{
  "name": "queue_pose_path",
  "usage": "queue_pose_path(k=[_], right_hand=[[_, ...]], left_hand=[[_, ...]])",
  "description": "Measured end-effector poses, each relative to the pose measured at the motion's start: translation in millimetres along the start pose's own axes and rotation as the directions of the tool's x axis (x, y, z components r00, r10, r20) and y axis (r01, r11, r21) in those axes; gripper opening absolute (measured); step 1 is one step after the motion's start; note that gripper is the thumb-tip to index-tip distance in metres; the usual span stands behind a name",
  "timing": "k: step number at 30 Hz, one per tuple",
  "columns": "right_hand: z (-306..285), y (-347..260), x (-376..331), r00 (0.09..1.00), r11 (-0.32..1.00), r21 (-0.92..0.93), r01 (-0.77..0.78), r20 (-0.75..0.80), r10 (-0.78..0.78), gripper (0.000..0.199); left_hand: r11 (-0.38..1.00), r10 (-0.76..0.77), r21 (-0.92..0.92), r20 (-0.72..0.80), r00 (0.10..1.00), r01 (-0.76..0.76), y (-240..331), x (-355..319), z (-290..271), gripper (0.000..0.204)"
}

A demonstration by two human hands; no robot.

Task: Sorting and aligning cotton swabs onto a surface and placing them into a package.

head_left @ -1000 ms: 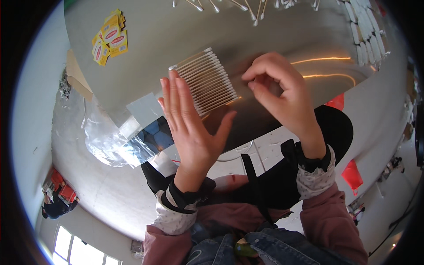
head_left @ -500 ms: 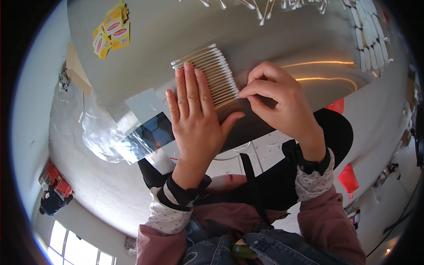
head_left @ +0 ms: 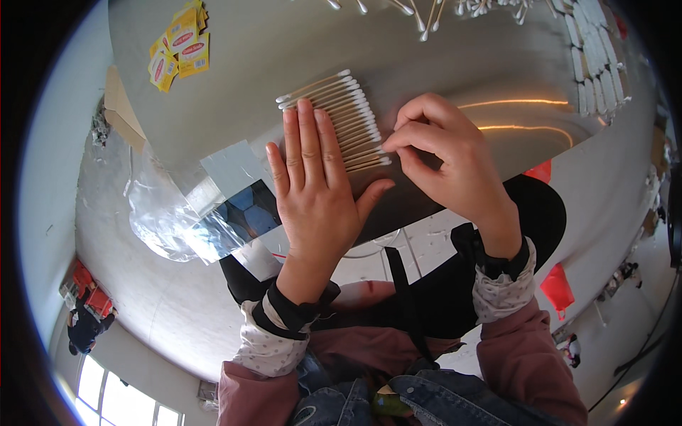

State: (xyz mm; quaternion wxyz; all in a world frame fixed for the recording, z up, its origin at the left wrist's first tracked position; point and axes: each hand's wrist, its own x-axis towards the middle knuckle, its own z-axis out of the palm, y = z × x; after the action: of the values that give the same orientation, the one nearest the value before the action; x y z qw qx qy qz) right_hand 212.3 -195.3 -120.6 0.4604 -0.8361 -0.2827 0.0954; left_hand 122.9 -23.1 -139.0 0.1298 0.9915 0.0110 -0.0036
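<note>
Thin-stemmed cotton swabs [head_left: 357, 122] with white tips lie side by side in a row on the shiny metal table. My left hand [head_left: 315, 170] rests flat over their left part, fingers stretched out and thumb spread, hiding many of the left tips. At the row's right edge my right hand [head_left: 451, 156] pinches with thumb and forefinger at the end of one cotton swab near the close end. The fingertips partly cover that tip. Just below the pinch, one or two swabs [head_left: 373, 163] show their white ends, set slightly apart from the rest.
Yellow printed packets [head_left: 181, 46] are piled at the far left. Loose swabs [head_left: 426, 21] are scattered along the far edge, and white bundles [head_left: 595, 60] are stacked at the far right. Clear plastic film [head_left: 160, 224] hangs by the left table edge, beside a phone-like dark screen [head_left: 249, 211].
My right fingertips have stayed close to the row's right edge, shifting only slightly. White swab ends now show below them at the near end. My left hand has stayed flat in place.
</note>
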Motion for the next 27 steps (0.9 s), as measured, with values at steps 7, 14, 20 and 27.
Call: queue_pose_path(k=[7, 14, 20, 27], right_hand=[[6, 2, 5, 0.999, 1.0, 0.014, 0.011, -0.05, -0.01, 0.015], [5, 2, 6, 1.0, 1.0, -0.012, 0.02, -0.022, -0.02, 0.015], [8, 2, 10, 0.997, 1.0, 0.003, -0.007, -0.075, 0.007, 0.017], [8, 2, 11, 0.997, 0.999, -0.017, 0.028, -0.069, -0.029, 0.017]], left_hand=[[1.0, 0.0, -0.006, 0.001, 1.0, 0.0, -1, -2, 1, 0.104], [1.0, -0.002, -0.021, 0.0, 1.0, 0.002, 0, -1, 0, 0.105], [1.0, -0.001, -0.015, 0.003, 1.0, 0.001, -1, -1, 1, 0.105], [1.0, -0.003, -0.03, -0.004, 1.0, 0.003, -1, -1, 0, 0.105]])
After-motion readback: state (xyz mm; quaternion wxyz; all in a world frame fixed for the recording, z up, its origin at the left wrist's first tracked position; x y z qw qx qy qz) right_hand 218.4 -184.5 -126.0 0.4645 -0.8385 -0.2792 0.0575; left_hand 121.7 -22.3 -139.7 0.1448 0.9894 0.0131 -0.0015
